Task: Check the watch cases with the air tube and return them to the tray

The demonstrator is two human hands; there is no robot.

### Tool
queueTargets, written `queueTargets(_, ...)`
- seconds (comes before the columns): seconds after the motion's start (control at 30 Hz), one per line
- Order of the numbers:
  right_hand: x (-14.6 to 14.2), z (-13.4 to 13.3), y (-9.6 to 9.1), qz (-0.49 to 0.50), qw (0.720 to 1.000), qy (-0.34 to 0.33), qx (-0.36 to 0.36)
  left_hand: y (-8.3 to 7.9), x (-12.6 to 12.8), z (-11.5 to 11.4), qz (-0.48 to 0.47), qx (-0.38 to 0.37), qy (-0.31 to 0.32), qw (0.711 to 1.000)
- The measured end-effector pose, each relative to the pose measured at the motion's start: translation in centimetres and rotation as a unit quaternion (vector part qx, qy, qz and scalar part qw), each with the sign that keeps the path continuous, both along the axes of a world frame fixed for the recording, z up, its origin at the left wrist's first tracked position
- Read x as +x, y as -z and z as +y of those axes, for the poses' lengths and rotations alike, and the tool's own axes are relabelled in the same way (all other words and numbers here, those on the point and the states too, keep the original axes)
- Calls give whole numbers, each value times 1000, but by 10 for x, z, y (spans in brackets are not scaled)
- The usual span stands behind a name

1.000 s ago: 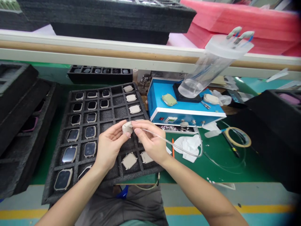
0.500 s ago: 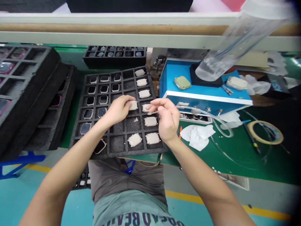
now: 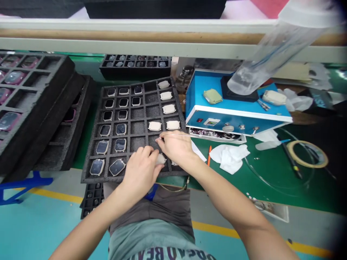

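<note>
Low over the black foam tray (image 3: 139, 139), my left hand (image 3: 141, 169) has its thumb and fingers at the edges of a cream watch case (image 3: 160, 159) in a front compartment. Just above it, my right hand (image 3: 177, 146) is closed around a thin tool trailing a clear tube (image 3: 180, 135); most of the tool is hidden by the fingers. Its tip is near a compartment behind that case. Two more cream cases, one (image 3: 154, 126) and another (image 3: 172, 125), lie beyond my right hand. Dark-screened watches (image 3: 118, 167) fill the left columns.
A blue machine (image 3: 238, 115) stands at right, carrying a green case (image 3: 213, 96) and a clear cylinder (image 3: 252, 68). An open drawer of small parts (image 3: 217, 134), a white cloth (image 3: 229, 157) and a tape roll (image 3: 307, 154) lie nearby. Stacked foam trays (image 3: 58, 108) rise at left.
Both hands have moved toward the front of the tray. My left hand has let go of the cream case farther back and is now at a front one. My right hand keeps its tool.
</note>
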State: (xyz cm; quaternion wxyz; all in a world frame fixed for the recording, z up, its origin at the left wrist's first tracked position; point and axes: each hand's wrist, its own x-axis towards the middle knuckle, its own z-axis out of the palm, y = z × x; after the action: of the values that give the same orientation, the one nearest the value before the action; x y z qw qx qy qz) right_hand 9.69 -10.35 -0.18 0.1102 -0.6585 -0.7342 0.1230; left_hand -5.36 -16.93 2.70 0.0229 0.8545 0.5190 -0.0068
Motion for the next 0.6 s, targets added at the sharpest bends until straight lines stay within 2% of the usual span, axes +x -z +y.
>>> queueTargets(0.3,-7,4,-9,1,999,10,-34,0,15,-8,17,29,0,999)
queueTargets(0.47,-12,6,-9,-3,999,-6,-45,-3,18,-5,17,-8,-4,1000)
queueTargets(0.6,-10,6,-7,5,999,-5,-42,-5,6,-7,-49,-61,-11,997)
